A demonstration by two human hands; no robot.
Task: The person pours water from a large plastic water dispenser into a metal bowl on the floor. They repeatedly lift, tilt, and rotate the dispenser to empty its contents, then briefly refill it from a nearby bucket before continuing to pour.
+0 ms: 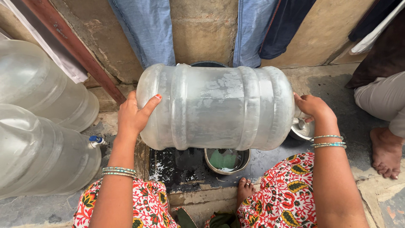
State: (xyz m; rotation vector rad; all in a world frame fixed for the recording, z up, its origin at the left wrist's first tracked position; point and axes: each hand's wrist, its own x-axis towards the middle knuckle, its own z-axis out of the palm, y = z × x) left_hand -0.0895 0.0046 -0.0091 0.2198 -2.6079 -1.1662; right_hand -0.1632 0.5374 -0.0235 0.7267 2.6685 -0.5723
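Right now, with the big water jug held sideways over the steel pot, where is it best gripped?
By its two ends, one from each side. The jug lies level, too wide for one hand. The left hand cups the flat base; the right hand holds the neck end. The ribbed middle looks wet.

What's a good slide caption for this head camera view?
Both hands, left hand and right hand, hold a large clear water jug sideways above a steel pot.

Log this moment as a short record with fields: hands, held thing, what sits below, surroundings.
Left hand: pressed on the base end of the big clear water jug.
Right hand: at the jug's neck end.
Jug: held sideways, off the ground.
Below: steel pot on wet dark floor.
Left side: two more large jugs.
Right side: another person's bare foot.
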